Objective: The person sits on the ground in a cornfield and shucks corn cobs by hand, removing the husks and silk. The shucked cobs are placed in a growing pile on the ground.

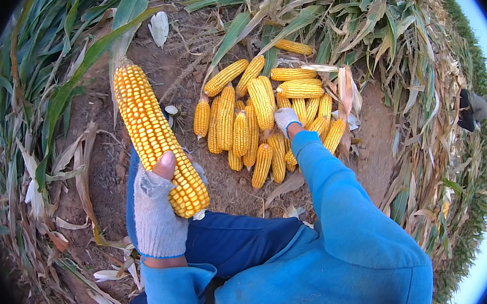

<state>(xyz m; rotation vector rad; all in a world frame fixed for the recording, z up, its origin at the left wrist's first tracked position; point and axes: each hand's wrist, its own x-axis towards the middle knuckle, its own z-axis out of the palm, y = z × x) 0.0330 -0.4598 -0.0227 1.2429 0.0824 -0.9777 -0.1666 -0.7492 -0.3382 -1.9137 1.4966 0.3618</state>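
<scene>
My left hand (163,208), in a worn white knit glove with the thumb bare, grips a large husked ear of yellow corn (148,117). The ear stands tilted, its narrow tip up and its thick end by my palm. My gloved right hand (287,119) reaches down into a pile of husked corn ears (225,123) on the ground. One ear (261,102) lies just left of that hand. The right hand's fingers are mostly hidden, so whether they hold an ear cannot be told.
Bare brown soil (89,101) surrounds the pile. Cut corn stalks and leaves (362,13) lie heaped beyond it, with more green leaves (43,83) at left. A dry husk (345,91) stands at the pile's right edge. Another person (477,109) bends over at far right.
</scene>
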